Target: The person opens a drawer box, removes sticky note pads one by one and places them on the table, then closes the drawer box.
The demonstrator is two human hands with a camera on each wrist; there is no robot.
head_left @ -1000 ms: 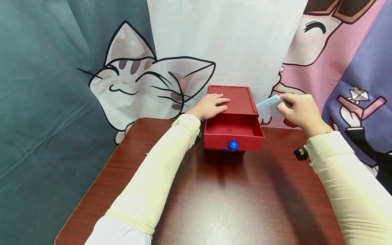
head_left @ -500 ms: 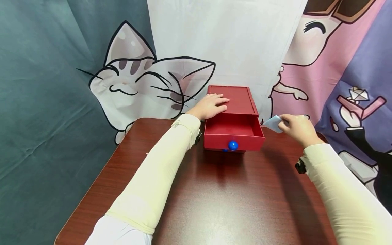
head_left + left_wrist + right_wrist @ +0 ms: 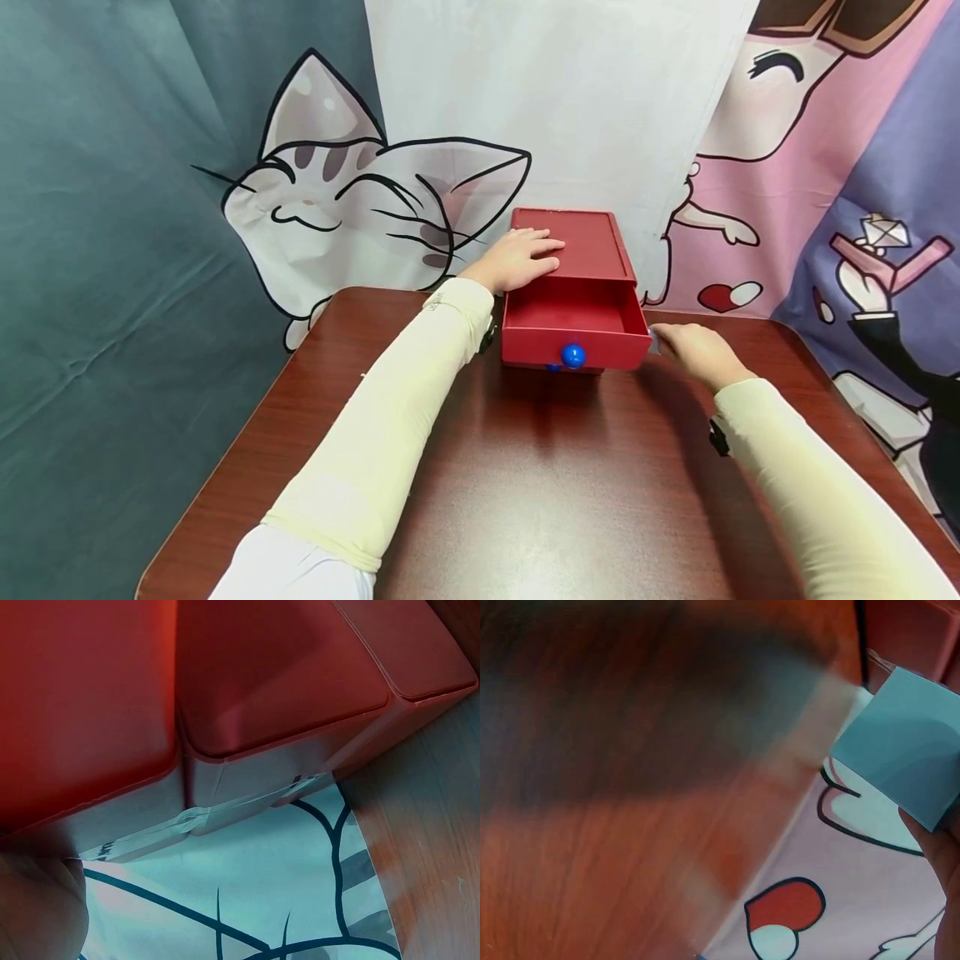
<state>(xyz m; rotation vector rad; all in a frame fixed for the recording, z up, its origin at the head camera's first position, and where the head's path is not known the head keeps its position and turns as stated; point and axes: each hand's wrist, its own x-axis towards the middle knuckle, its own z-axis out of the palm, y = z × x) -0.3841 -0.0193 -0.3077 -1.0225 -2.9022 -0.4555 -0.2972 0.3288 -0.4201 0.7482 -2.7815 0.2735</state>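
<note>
A small red drawer cabinet [image 3: 588,242] stands at the back of the table, its upper drawer [image 3: 528,346] pulled out. Inside the drawer I see only its bare red floor. My left hand [image 3: 516,258] rests on the cabinet's top at the left, fingers spread; in the left wrist view a bit of that hand [image 3: 37,911] shows beside the red casing. Just right of the drawer front, my right hand [image 3: 701,354] pinches a light-blue square sticky note pad [image 3: 900,746]. In the head view the hand and drawer hide most of the pad.
The brown wooden table [image 3: 517,500] carries the cabinet. A blue round knob [image 3: 573,356] juts from the drawer front, with part of another below it. Behind the table hangs a cartoon-printed cloth [image 3: 600,100], close to the cabinet's back.
My right hand has come down and left with the sticky note pad, from above the table's back edge to beside the drawer. The left hand has stayed on the cabinet.
</note>
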